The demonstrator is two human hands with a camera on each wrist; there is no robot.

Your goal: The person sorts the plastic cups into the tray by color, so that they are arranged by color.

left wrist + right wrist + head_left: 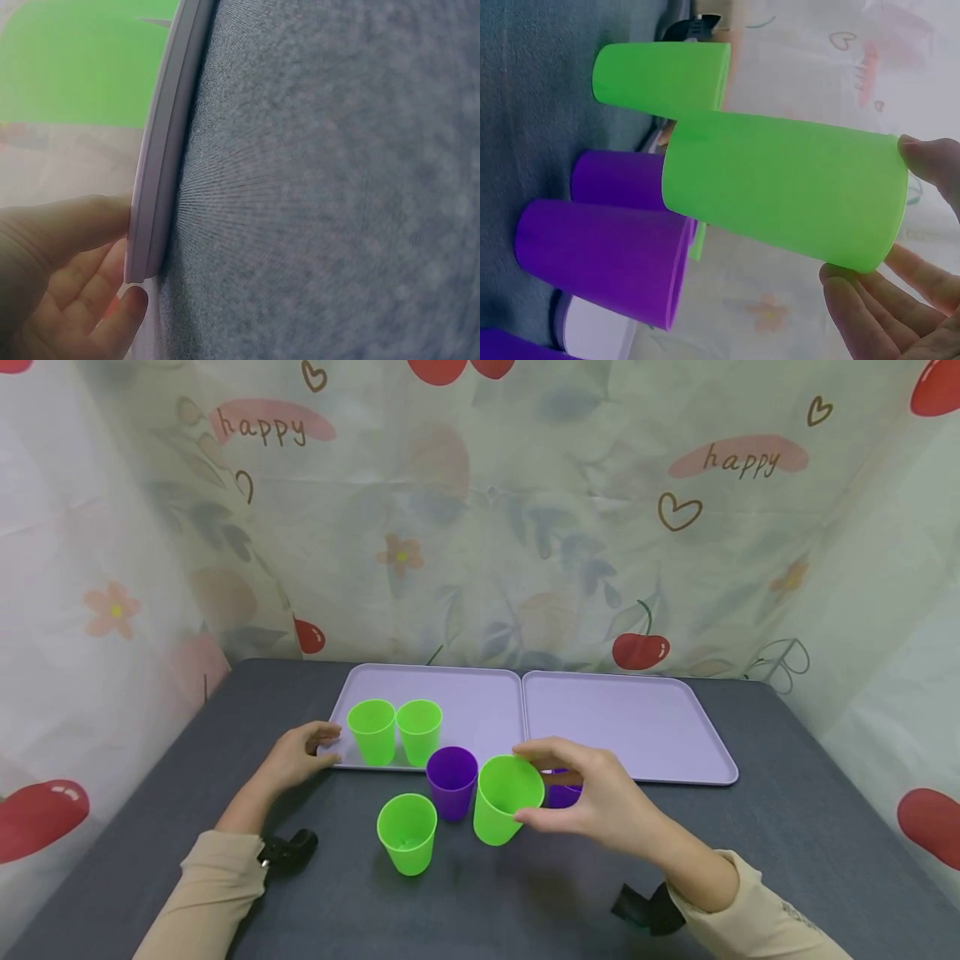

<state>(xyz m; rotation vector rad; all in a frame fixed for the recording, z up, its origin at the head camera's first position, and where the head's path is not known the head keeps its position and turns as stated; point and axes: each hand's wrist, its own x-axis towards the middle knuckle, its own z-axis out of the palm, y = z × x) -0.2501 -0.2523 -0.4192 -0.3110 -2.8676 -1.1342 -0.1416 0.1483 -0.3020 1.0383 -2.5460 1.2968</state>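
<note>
A bright green plastic cup is raised above the table, tilted slightly. My right hand grips its rim between thumb and fingers, also plain in the right wrist view, where the held cup lies across the middle. Around the front left corner of a lilac tray curl the thumb and fingers of my left hand. Two green cups, a left one and a right one, stand side by side on that tray. Directly left of the raised cup is a purple cup.
Another green cup stands nearer on the dark grey table. Partly hidden behind my right hand is a further purple cup. A second lilac tray adjoins the first on the right. Patterned cloth hangs behind the table.
</note>
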